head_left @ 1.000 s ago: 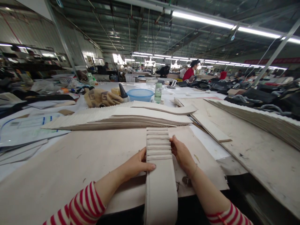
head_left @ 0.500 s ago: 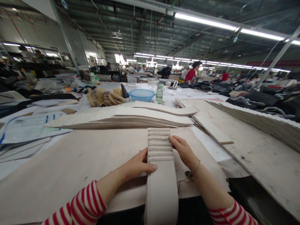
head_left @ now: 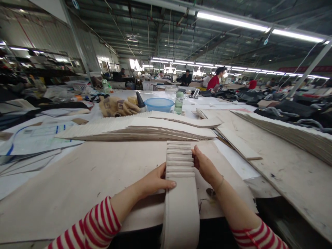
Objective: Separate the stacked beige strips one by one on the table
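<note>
A fanned stack of long off-white strips [head_left: 181, 207] lies in front of me, its stepped far ends forming ridges and its near part bending down over the table edge. My left hand [head_left: 155, 180] is closed on the stack's left side, thumb pressed across the top just below the ridges. At the right edge of the ridges, my right hand [head_left: 204, 166] is open. Its thumb is raised off the strips, while the other fingers are close against the side and partly hidden. Beneath is a large pale sheet [head_left: 103, 183].
Beyond the sheet lies a long fanned pile of strips [head_left: 145, 131]. Behind it are patterned gloves [head_left: 116, 106], a blue basin [head_left: 158, 104] and a green bottle [head_left: 178, 103]. A board [head_left: 293, 173] bearing another pile is at right. Clear plastic packaging [head_left: 36, 138] lies left.
My right hand has loosened from the stack's right edge and its thumb has lifted. My left hand keeps its hold. The whole view has shifted slightly.
</note>
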Demonstrator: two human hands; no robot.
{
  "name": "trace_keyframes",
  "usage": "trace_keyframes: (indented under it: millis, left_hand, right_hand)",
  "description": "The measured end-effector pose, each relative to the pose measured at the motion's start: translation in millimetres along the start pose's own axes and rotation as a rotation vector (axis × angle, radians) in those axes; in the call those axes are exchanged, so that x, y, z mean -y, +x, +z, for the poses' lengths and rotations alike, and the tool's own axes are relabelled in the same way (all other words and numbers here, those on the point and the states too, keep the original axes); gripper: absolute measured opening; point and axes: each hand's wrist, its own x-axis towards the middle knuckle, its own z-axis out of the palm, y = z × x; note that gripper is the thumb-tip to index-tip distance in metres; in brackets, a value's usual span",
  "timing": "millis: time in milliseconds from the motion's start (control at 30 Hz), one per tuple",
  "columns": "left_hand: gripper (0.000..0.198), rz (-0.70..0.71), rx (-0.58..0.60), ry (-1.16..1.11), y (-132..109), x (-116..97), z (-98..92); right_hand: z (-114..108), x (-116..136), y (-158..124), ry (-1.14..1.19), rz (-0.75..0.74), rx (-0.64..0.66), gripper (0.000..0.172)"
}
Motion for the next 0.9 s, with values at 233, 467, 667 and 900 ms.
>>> trace_keyframes:
  millis: [233,467,667,900]
  left_hand:
    - [0.066,0.01,0.008,-0.005,-1,4,-2.1]
    - [0.062,0.019,0.017,0.009,0,4,-2.1]
    - [0.056,-0.059,0.008,0.012,-13,-1,19.4]
    - [0.047,0.057,0.196,0.219,-49,7,90.3]
  right_hand:
    - [2,3,-34,-0.046,-0.011,0.295,0.045]
    - [14,-7,-56,-0.042,0.014,0.239,0.049]
    - [24,10,-71,0.043,-0.002,-0.029,0.042]
    - [-51,101,-103,-0.099,-0.178,-0.592,0.041]
